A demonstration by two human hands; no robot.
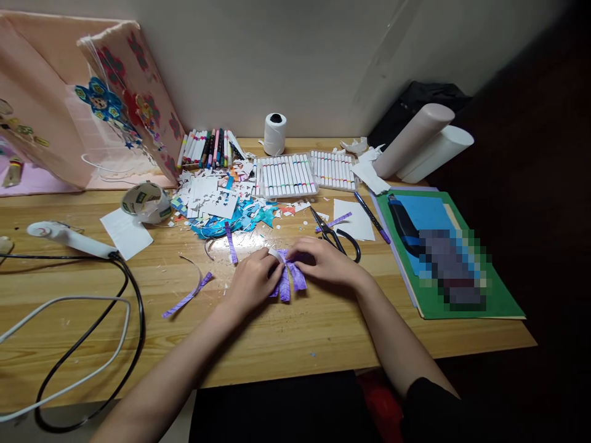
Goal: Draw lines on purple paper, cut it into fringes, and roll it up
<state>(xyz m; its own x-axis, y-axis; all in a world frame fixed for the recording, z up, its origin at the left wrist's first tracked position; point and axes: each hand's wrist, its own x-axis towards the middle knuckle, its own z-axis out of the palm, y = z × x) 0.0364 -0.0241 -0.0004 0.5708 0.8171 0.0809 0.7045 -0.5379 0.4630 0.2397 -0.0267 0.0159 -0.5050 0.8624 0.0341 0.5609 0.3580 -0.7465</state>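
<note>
Between my hands, low over the wooden table (323, 344), is a purple paper piece (285, 287) cut into several petal-like strips. My left hand (253, 275) pinches its left side, thumb and fingers closed together. From the right, my right hand (322, 261) grips the upper right part, its fingertips curled onto the paper. A whitish edge shows at the top, by the left fingertips. Black-handled scissors (333, 234) lie partly behind my right hand. Loose purple strips (188, 296) rest to the left, with another purple strip (231, 243) just beyond my left hand.
Paper scraps (217, 206) are heaped behind my hands, near marker sets (287, 176) and a thread spool (275, 134). On the left are a tape roll (146, 203), a white glue gun (71, 239), looping cables and a pink decorated box (138, 92). Green sheets (501, 304) lie right.
</note>
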